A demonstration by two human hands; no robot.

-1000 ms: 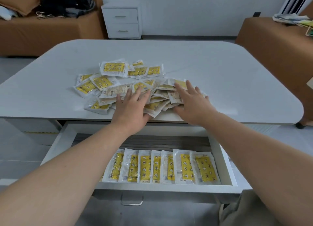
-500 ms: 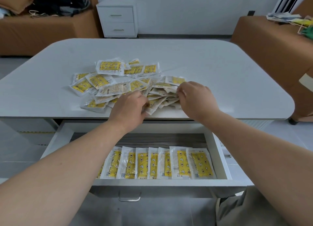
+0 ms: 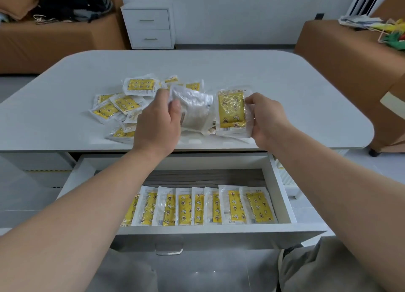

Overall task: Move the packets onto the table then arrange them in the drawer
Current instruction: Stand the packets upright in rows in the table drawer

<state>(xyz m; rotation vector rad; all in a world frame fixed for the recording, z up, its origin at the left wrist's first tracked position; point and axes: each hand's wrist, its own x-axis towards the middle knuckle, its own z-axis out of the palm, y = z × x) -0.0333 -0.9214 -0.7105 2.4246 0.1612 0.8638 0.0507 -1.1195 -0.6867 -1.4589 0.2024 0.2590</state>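
Note:
My left hand (image 3: pixel 156 120) grips a bunch of packets (image 3: pixel 194 110) with their pale backs toward me, raised above the white table (image 3: pixel 285 90). My right hand (image 3: pixel 266 118) holds a second bunch of packets (image 3: pixel 232 112) upright, the yellow printed face toward me. A loose heap of yellow packets (image 3: pixel 122 104) lies on the table to the left of my hands. Below the table edge the open drawer (image 3: pixel 282 195) holds a row of packets (image 3: pixel 203 206) standing side by side along its front.
A white two-drawer cabinet (image 3: pixel 149 26) stands against the far wall. Brown upholstered seats (image 3: pixel 43 44) flank it at the left, with dark clothes on top, and another brown block (image 3: pixel 341 50) at the right carries papers. The drawer handle (image 3: pixel 168 251) faces me.
Both hands went from lying flat on the heap to closing on packets, then lifted two bunches off the table and turned them upright. The heap's right part is gone from the tabletop.

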